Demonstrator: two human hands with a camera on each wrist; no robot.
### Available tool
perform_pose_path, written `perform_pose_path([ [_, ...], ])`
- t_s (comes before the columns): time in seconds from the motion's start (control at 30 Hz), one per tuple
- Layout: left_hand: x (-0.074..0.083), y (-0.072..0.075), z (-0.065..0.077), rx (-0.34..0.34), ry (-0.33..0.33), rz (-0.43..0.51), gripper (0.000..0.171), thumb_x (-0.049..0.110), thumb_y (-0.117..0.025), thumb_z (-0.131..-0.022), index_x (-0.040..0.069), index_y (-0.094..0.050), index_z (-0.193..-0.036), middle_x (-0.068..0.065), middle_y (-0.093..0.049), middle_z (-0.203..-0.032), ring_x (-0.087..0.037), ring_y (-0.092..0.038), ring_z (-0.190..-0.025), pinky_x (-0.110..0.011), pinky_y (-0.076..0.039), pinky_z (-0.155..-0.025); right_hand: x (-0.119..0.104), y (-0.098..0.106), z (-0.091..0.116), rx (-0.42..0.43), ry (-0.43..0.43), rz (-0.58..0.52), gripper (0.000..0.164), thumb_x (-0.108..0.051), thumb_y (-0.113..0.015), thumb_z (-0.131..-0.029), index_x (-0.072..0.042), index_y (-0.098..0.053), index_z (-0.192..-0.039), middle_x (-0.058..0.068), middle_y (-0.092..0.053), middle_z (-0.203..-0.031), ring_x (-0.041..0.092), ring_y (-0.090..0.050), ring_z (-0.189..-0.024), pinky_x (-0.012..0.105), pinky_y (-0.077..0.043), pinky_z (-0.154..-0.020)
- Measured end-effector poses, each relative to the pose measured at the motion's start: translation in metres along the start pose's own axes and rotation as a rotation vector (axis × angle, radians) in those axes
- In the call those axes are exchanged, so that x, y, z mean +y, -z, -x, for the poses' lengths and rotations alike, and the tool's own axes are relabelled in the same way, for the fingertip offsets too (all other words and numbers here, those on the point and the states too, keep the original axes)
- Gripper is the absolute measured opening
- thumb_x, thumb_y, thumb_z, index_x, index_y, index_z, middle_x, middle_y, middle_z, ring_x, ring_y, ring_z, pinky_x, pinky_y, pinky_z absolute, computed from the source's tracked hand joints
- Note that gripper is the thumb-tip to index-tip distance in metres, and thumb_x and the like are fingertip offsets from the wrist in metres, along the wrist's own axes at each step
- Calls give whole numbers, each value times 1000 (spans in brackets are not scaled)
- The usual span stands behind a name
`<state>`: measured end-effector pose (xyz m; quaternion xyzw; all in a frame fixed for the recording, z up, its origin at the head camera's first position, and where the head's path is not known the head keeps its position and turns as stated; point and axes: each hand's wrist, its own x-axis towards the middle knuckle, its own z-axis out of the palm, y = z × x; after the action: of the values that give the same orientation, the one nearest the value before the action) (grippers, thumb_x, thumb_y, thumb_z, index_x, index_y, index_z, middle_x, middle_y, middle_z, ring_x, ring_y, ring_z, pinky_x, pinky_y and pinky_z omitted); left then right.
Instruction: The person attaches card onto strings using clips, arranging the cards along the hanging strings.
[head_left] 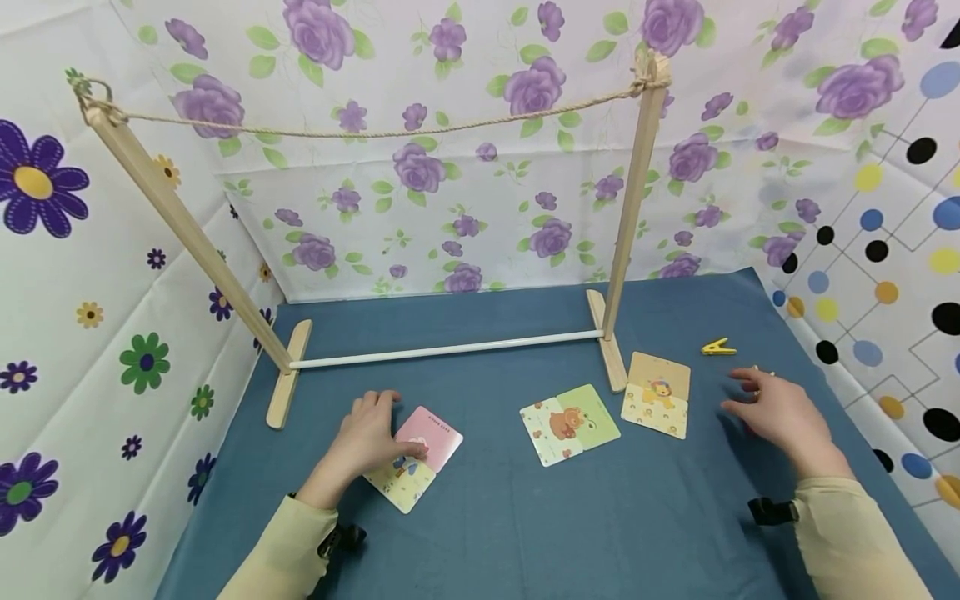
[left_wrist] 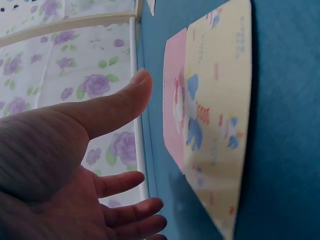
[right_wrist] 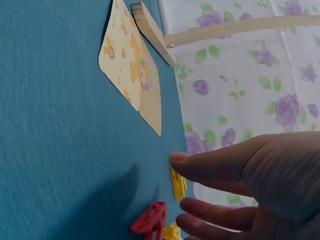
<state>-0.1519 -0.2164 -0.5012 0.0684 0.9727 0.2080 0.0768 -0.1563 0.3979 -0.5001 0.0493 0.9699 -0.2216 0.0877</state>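
My left hand (head_left: 363,443) hovers over the left edge of a pink and pale yellow card (head_left: 441,435), thumb and fingers spread and nothing held. In the left wrist view a gap shows between the thumb and that card (left_wrist: 217,100). At the right, my right hand (head_left: 786,418) hangs above the cloth with loosely bent, empty fingers. Just beyond it lies a yellow clothespin (head_left: 718,347). The right wrist view also shows a red clothespin (right_wrist: 150,219) and part of another yellow one (right_wrist: 172,231) by the fingers; the head view hides these behind the hand.
Between two wooden posts (head_left: 633,200) hangs a thin rope (head_left: 375,133); a white rod (head_left: 450,350) joins their feet. A green bear card (head_left: 596,417) and a tan card with an animal (head_left: 667,375) lie on the blue cloth (head_left: 495,533). Patterned sheets surround the table.
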Motion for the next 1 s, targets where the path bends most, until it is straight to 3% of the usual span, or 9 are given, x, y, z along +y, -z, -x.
perform_pose_path([
  [0.33, 11, 1, -7, -62, -41, -44, 105, 50, -102, -69, -6, -53, -142, -25, -57, -130, -43, -53, -118, -64, -47, -96, 14, 14, 9, -85, -70, 19, 78, -43, -84, -92, 11, -54, -142, 41, -59, -128, 50, -63, -104, 64, -54, -78],
  [0.6, 13, -7, -6, -51, -31, -98, 103, 45, -106, -63, -6, -55, -137, -21, -58, -121, -39, -53, -110, -62, -48, -93, 22, 15, 6, -137, -121, 6, 84, -50, -86, -89, 11, -57, -138, 39, -60, -127, 50, -62, -104, 61, -53, -77],
  [0.77, 12, -8, -8, -39, -23, -140, 101, 44, -108, -59, -6, -58, -132, -21, -58, -120, -39, -53, -110, -62, -47, -94, 26, 15, 4, -160, -156, 2, 80, -49, -88, -86, 10, -60, -132, 37, -61, -120, 45, -59, -98, 56, -51, -72],
  [1.0, 14, -11, -13, -57, 28, -163, 97, 43, -108, -58, -8, -61, -125, -21, -57, -117, -39, -52, -109, -65, -49, -90, 26, 12, 4, -176, -177, 12, 66, -44, -90, -84, 6, -66, -120, 23, -64, -101, 37, -58, -87, 47, -48, -66],
])
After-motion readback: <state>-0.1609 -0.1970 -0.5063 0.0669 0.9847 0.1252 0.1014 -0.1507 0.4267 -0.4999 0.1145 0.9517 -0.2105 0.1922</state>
